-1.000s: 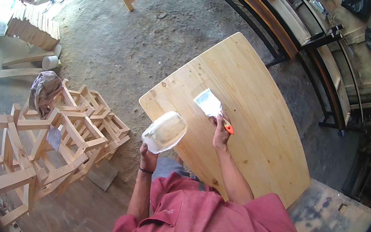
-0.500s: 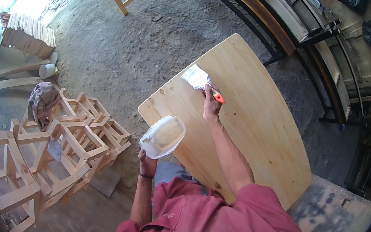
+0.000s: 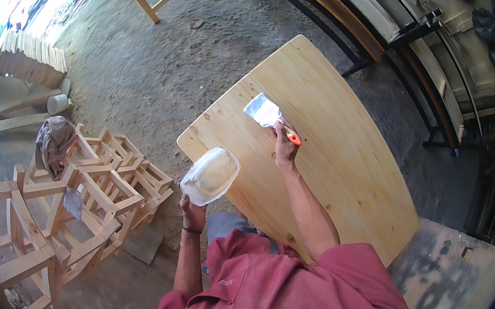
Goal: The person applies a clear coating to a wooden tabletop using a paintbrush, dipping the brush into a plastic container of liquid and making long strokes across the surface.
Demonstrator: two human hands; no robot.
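My right hand is closed around the handle of a wide flat paintbrush, whose handle end is orange-red. The brush is over the far half of a pale wooden tabletop with rounded corners and curved sides; whether the bristles touch the wood I cannot tell. In my left hand is a translucent white plastic container, gripped by its near end and tilted with its opening toward me. It hangs over the tabletop's left edge. Some pale matter coats its inside.
Bare wooden frames are stacked at the left, with a grey-brown cloth draped over them. Behind them stand a white bucket and a pile of boards. Black metal frames with long planks line the right. A stained board lies near right.
The brush has moved slightly nearer to me over the tabletop. The container has shifted a little left, still in my left hand. The whole view has moved slightly.
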